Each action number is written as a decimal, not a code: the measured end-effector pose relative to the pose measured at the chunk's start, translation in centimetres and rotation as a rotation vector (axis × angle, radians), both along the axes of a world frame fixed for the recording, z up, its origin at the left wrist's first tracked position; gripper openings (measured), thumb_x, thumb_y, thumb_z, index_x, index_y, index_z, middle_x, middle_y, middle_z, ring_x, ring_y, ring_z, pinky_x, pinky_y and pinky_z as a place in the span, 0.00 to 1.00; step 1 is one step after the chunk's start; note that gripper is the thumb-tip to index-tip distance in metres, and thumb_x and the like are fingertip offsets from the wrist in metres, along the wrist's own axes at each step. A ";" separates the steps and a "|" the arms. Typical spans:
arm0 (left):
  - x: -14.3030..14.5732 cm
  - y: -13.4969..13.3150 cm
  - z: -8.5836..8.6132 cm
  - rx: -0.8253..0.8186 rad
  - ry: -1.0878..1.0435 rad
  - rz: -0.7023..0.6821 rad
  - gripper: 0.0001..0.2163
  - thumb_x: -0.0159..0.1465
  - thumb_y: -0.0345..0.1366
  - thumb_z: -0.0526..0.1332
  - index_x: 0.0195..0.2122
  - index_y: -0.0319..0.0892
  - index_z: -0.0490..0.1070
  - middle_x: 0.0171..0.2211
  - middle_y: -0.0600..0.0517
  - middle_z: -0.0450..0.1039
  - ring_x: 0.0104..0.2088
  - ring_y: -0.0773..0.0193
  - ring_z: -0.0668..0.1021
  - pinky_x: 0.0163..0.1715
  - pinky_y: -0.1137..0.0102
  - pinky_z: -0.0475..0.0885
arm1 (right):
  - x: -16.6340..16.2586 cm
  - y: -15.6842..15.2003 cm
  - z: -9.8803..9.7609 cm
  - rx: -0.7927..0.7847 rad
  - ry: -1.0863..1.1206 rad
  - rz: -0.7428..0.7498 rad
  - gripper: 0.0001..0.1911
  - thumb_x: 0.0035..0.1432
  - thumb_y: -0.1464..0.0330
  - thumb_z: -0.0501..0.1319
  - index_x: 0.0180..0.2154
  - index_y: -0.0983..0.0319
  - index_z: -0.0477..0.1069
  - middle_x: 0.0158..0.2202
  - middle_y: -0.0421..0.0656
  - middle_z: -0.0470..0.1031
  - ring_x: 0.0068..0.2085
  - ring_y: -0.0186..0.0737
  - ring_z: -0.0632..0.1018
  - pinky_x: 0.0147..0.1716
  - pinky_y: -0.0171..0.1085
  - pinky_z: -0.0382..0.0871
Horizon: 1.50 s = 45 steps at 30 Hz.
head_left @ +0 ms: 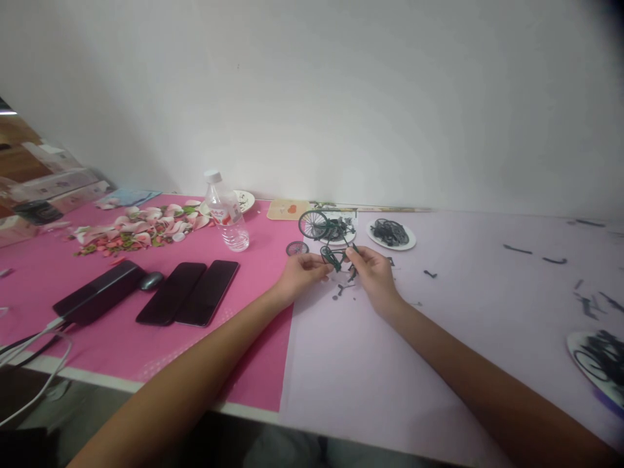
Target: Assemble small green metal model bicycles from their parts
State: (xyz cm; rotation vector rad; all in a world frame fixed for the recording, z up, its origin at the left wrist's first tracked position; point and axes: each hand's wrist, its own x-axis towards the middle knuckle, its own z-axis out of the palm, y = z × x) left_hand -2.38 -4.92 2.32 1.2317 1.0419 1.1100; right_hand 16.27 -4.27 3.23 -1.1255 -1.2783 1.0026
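Note:
My left hand [302, 274] and my right hand [374, 273] hold a small dark green model bicycle [334, 255] between them over the lilac half of the table. My left fingers pinch its left side, and my right thumb and fingers close on its right side. A spoked wheel [312, 225] stands up at the far end of the model; whether it is joined to the frame is hard to tell. Beside my left fingers lies a loose small wheel [297, 248]. Small dark parts [340, 290] lie on the table just under my hands.
Behind my hands, a white plate [413, 243] carries dark wheel rims. Another parts plate [574, 344] stands at the far right, near scattered black pieces [587, 304]. On the left are a water bottle [228, 218], two phones [207, 292], a power bank [100, 292] and petal-like pieces [146, 227].

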 end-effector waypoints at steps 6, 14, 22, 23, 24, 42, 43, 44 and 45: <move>-0.1 -0.2 0.3 0.065 0.169 0.151 0.14 0.58 0.39 0.72 0.42 0.38 0.77 0.33 0.49 0.79 0.26 0.65 0.79 0.28 0.70 0.73 | 0.1 -0.2 -0.1 0.090 -0.120 -0.089 0.22 0.57 0.49 0.69 0.35 0.62 0.79 0.33 0.45 0.80 0.27 0.38 0.73 0.24 0.36 0.63; 0.6 -2.8 1.7 0.630 0.435 0.289 0.09 0.65 0.37 0.65 0.46 0.44 0.77 0.38 0.50 0.76 0.26 0.69 0.72 0.32 0.70 0.69 | 0.3 -0.5 -0.5 0.307 -0.273 -0.165 0.16 0.61 0.54 0.67 0.40 0.60 0.79 0.38 0.46 0.79 0.35 0.43 0.78 0.28 0.38 0.72; 1.2 -3.5 1.9 0.533 0.350 0.105 0.20 0.67 0.39 0.64 0.60 0.43 0.74 0.51 0.43 0.78 0.32 0.66 0.79 0.29 0.72 0.73 | 0.1 -1.1 -0.2 0.526 -0.421 -0.171 0.08 0.64 0.60 0.66 0.39 0.58 0.79 0.37 0.47 0.80 0.38 0.46 0.79 0.33 0.43 0.77; 1.3 -3.5 1.8 0.524 0.341 0.088 0.20 0.67 0.40 0.64 0.59 0.42 0.75 0.51 0.42 0.77 0.33 0.65 0.80 0.29 0.72 0.74 | 0.1 -1.2 -0.1 0.547 -0.434 -0.162 0.07 0.64 0.61 0.66 0.39 0.57 0.79 0.37 0.47 0.80 0.39 0.46 0.79 0.33 0.44 0.77; 1.3 -3.5 1.7 0.524 0.333 0.069 0.20 0.67 0.40 0.64 0.60 0.42 0.74 0.52 0.42 0.76 0.35 0.64 0.80 0.30 0.72 0.75 | 0.1 -1.2 0.0 0.564 -0.446 -0.156 0.07 0.64 0.62 0.66 0.40 0.57 0.79 0.37 0.47 0.80 0.39 0.47 0.78 0.33 0.44 0.77; 0.9 -1.4 0.6 0.279 -0.034 0.078 0.19 0.69 0.50 0.63 0.49 0.40 0.79 0.43 0.46 0.80 0.44 0.58 0.80 0.49 0.66 0.76 | 0.3 -1.6 -0.2 0.591 -0.563 0.117 0.21 0.70 0.64 0.58 0.62 0.53 0.74 0.48 0.48 0.73 0.52 0.51 0.73 0.52 0.52 0.74; 0.9 -1.3 0.4 0.274 -0.051 0.075 0.18 0.69 0.50 0.63 0.46 0.39 0.79 0.40 0.47 0.79 0.43 0.59 0.80 0.48 0.66 0.76 | 0.4 -1.5 -0.2 0.604 -0.560 0.111 0.21 0.71 0.65 0.56 0.61 0.53 0.75 0.48 0.48 0.73 0.52 0.51 0.73 0.54 0.53 0.73; 0.9 -1.2 0.3 0.268 -0.063 0.073 0.18 0.68 0.50 0.63 0.44 0.39 0.79 0.38 0.48 0.79 0.41 0.61 0.79 0.47 0.67 0.76 | 0.4 -1.4 -0.3 0.615 -0.556 0.105 0.20 0.71 0.66 0.55 0.61 0.53 0.75 0.48 0.48 0.72 0.53 0.51 0.73 0.55 0.53 0.72; 0.9 -1.1 0.3 0.258 -0.072 0.069 0.17 0.68 0.50 0.64 0.43 0.39 0.79 0.37 0.48 0.78 0.40 0.61 0.79 0.46 0.67 0.76 | 0.4 -1.3 -0.4 0.621 -0.556 0.100 0.21 0.72 0.67 0.54 0.60 0.52 0.75 0.48 0.48 0.72 0.53 0.50 0.73 0.55 0.53 0.72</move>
